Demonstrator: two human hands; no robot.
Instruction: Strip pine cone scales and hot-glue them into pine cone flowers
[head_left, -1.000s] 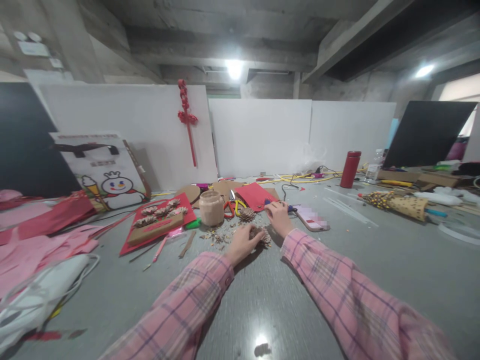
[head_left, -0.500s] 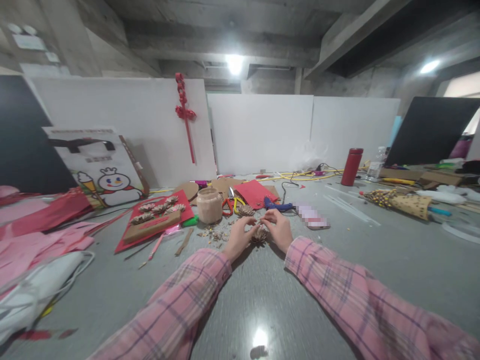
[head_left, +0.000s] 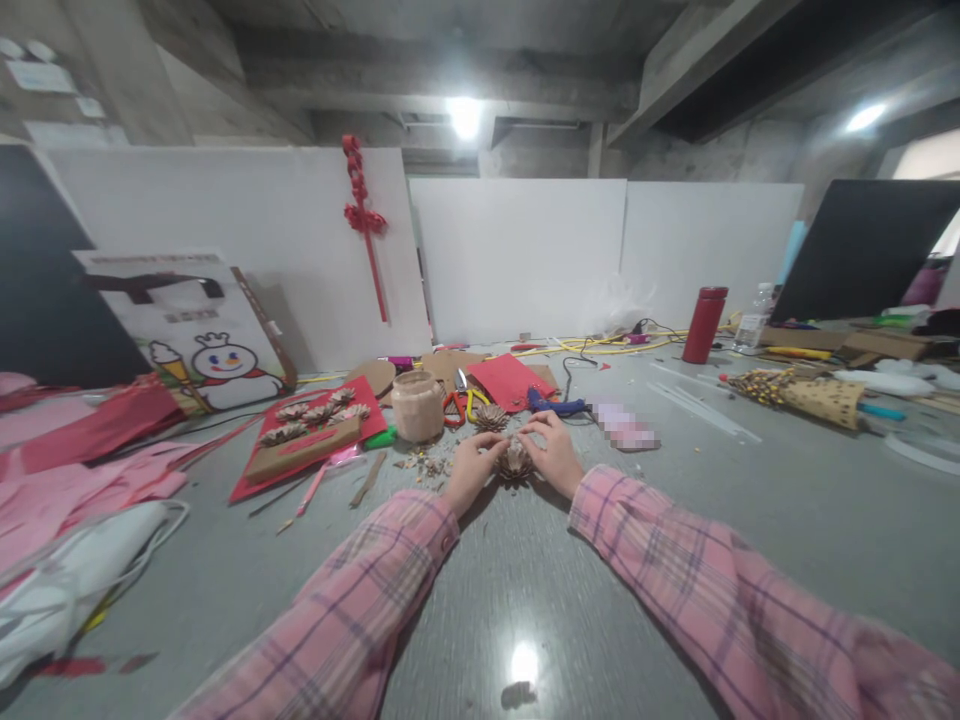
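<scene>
Between my two hands a brown pine cone piece (head_left: 515, 464), spread open like a flower, rests on the grey table. My left hand (head_left: 475, 470) pinches at its left edge with thumb and fingertips together. From the other side my right hand (head_left: 555, 452) is closed in a similar pinch at its upper right. Whatever small bit may lie between the fingertips is too tiny to make out. Just beyond my fingers lies another pine cone flower (head_left: 492, 417). Loose scales and crumbs (head_left: 425, 466) are scattered left of my left hand.
Past my hands stand a tan jar (head_left: 418, 408), pliers (head_left: 454, 409), a blue glue gun (head_left: 555, 403) and a blurred phone (head_left: 624, 428). Left, a red sheet (head_left: 247, 484) carries several pine cone flowers and a cardboard strip (head_left: 300, 454). A red flask (head_left: 705, 326) stands right.
My fingers have shifted slightly around the pine cone piece, and more of it shows now. The whole view has tilted a little.
</scene>
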